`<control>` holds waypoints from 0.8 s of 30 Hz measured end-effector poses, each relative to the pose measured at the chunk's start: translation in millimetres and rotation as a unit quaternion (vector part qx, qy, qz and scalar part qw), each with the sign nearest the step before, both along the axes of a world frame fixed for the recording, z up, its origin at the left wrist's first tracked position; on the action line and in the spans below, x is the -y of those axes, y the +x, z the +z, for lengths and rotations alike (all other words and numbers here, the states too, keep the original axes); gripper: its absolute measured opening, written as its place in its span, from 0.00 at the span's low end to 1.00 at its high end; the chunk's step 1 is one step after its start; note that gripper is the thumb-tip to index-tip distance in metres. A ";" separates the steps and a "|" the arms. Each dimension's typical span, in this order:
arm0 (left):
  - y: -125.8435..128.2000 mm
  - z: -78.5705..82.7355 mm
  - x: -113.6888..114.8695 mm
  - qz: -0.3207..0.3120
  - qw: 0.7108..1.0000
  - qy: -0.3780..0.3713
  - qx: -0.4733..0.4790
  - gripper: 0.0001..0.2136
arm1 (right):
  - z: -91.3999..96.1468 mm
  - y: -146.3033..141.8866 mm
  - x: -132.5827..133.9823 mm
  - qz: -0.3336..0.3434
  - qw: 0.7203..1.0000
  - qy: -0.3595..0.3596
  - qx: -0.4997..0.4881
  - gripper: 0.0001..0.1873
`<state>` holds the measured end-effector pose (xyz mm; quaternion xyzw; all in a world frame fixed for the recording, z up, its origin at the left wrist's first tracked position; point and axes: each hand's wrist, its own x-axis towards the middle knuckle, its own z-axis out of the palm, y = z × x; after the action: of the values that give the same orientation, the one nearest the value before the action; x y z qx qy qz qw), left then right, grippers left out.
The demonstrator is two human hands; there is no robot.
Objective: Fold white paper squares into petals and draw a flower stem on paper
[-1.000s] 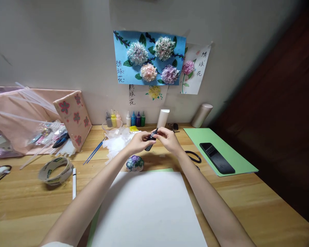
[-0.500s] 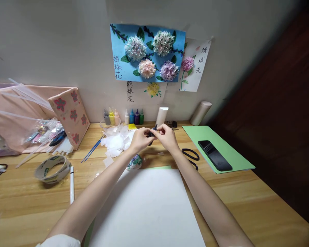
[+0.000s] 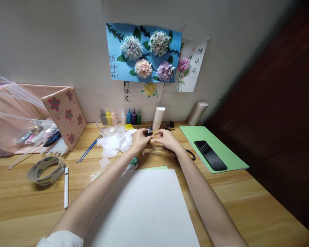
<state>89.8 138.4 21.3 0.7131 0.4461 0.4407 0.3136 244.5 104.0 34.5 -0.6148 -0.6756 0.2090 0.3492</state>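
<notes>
My left hand [image 3: 139,140] is closed around a small dark squeeze bottle [image 3: 149,131], held above the table with its nozzle up. Just to its right, my right hand [image 3: 167,138] has its fingers bent and apart, close to the bottle; I see nothing between them. Black-handled scissors [image 3: 191,155] lie partly hidden under my right wrist. Beside my left forearm sits a small white and green rounded thing [image 3: 134,162], partly covered. A large white sheet of paper [image 3: 146,206] lies between my forearms.
White paper pieces [image 3: 115,142] and blue tweezers [image 3: 88,149] lie left of my hands. Several paint bottles [image 3: 129,116] line the wall by a white cylinder [image 3: 158,118]. A tape roll [image 3: 46,169] and white pen [image 3: 66,188] are left; a phone [image 3: 210,155] rests on green paper [image 3: 229,158].
My right hand has come off the dark bottle and moved slightly right and down. The bottle stays in my left hand. The whole view has shifted slightly.
</notes>
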 end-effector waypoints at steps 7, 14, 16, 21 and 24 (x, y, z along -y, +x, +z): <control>-5.2 -18.1 -22.7 0.019 0.998 -0.056 0.031 0.13 | -21.2 13.1 6.5 0.126 0.981 -0.121 0.090 0.11; -10.1 -23.7 -25.1 -0.016 0.996 -0.079 0.041 0.16 | -4.3 8.7 7.5 0.137 0.989 -0.054 0.029 0.06; -15.6 -22.8 -24.6 -0.030 0.995 -0.080 0.040 0.22 | 3.0 8.2 4.6 0.112 0.991 0.013 -0.075 0.10; -45.5 -11.4 -6.1 -0.040 0.996 -0.067 0.029 0.28 | 5.3 -6.7 -18.2 0.012 0.926 0.096 -0.365 0.16; -76.3 -0.7 25.0 -0.062 0.998 -0.017 0.011 0.21 | -2.1 -23.5 -33.4 0.009 0.906 0.060 -0.419 0.20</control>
<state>13.5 113.4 20.7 0.7287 0.4053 0.4206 0.3575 221.0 137.4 32.4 -0.4421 -0.4842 0.4094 0.6344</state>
